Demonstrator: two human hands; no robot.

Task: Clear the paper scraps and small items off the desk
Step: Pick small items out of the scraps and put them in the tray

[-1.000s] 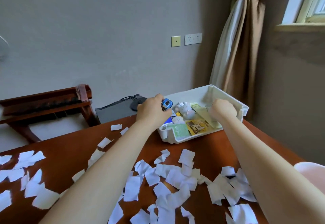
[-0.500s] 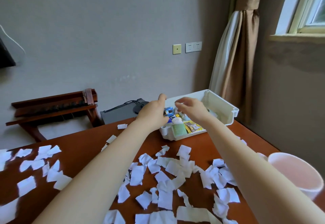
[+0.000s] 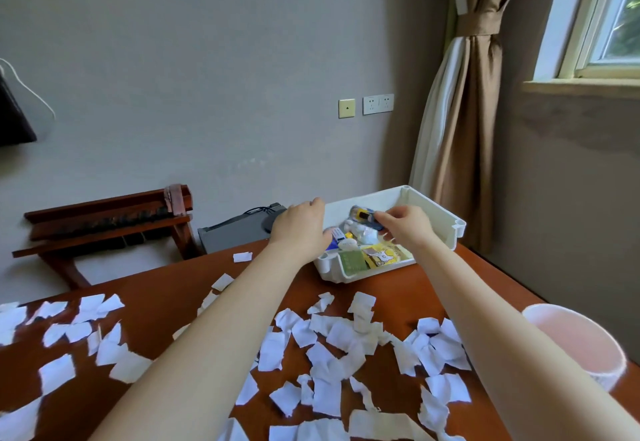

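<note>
Listing from the left, we record a dark object at the frame edge with a white cord beside it, then a low wooden rack against the wall.

Desk: reddish-brown wood, strewn with torn white paper scraps. They lie in one patch at the left edge and a denser heap in the near middle, between our forearms.

Grey box: behind the far edge of the desk, with a black cable on top.

Left hand: at the left rim of the white tray, back toward us and thumb raised. Its fingers are hidden behind it, so we cannot tell whether they hold anything.

Tray contents: a blue-and-white item just beside the left hand, a green card, a yellow packet and a white soft figure.

Right hand: over the tray, fingers and thumb pinched on a small toy car, blue and yellow, blurred, held above the other contents.

Wall sockets, a tied brown curtain, a pink bin at the desk's right edge and a window complete the entry.
</note>
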